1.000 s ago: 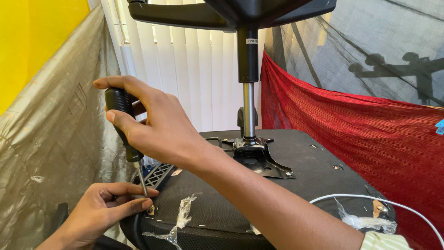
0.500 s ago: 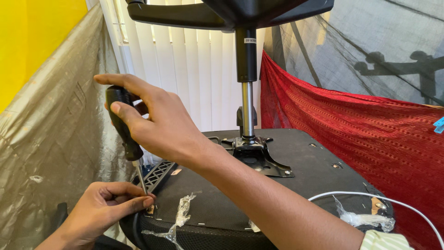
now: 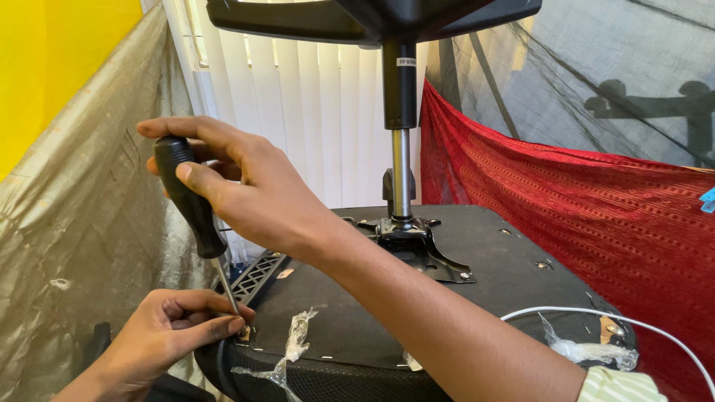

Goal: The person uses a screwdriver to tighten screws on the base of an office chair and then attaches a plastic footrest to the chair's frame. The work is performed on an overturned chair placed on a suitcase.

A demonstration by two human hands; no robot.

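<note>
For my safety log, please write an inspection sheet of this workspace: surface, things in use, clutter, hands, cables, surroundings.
Surface: underside of an upturned office chair seat, black fabric.
Job's things: black-handled screwdriver, tip at the seat's edge; metal mounting plate with gas column.
Clutter: scraps of clear plastic wrap on the seat.
Hands: right hand grips the screwdriver handle; left hand pinches at its tip.
Cables: white cable across the seat.
Surroundings: red cloth, white blinds, grey sheet.

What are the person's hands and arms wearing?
Nothing on the hands: the left hand and right hand are bare, with no gloves, rings or watch showing. The right forearm is bare up to a pale green striped sleeve at the bottom edge.
</note>
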